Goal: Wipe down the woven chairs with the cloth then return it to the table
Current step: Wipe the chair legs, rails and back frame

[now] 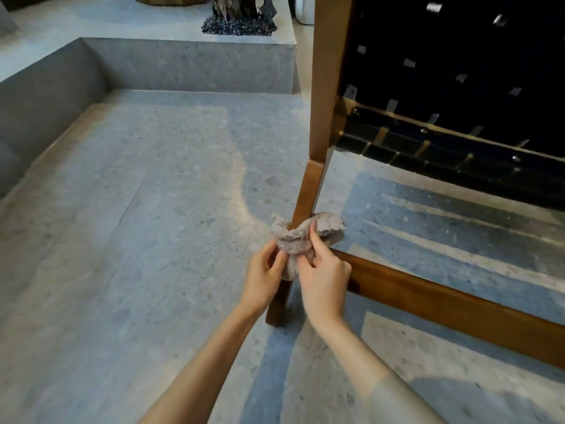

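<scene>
A woven chair (458, 75) with a brown wooden frame and black woven straps fills the right side of the head view. A crumpled beige cloth (305, 237) is wrapped around the chair's rear leg (308, 191) just above the low side rail (443, 301). My left hand (264, 276) pinches the cloth's left part. My right hand (324, 276) grips its right part, thumb on top. Both hands hold the cloth against the leg. The leg's foot (276, 310) shows below my hands.
Grey terrazzo floor (137, 240) spreads to the left. A raised stone step (189, 65) runs along the back and left. A dark sculpture on a bed of dark pebbles (238, 22) stands on that ledge.
</scene>
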Demonstrator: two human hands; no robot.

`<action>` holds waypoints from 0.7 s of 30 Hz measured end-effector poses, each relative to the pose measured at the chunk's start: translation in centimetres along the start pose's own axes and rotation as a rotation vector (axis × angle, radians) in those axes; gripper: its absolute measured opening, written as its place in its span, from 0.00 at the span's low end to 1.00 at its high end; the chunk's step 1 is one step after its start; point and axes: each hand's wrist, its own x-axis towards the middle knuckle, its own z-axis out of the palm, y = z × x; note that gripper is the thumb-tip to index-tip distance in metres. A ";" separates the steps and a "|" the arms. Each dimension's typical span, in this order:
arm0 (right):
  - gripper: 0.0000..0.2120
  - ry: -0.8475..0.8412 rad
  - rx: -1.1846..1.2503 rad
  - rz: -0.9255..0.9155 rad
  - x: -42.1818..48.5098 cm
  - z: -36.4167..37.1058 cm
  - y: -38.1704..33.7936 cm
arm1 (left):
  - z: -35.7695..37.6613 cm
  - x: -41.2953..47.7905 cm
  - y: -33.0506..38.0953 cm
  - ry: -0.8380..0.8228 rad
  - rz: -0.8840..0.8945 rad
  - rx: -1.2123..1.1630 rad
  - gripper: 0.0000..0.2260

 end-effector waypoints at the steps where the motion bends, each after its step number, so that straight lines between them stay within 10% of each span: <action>1: 0.25 0.010 -0.018 -0.021 -0.7 0.2 0.1 | 0.0 -0.4 -0.3 0.018 -0.015 0.009 0.10; 14: 0.08 -0.337 0.030 0.306 -7.7 0.7 5.2 | -1.5 -8.3 -5.5 0.030 -0.176 0.122 0.08; 21: 0.25 -0.137 -0.131 -0.166 -5.3 -2.5 2.6 | -1.7 -7.6 -2.4 0.275 -0.096 0.239 0.08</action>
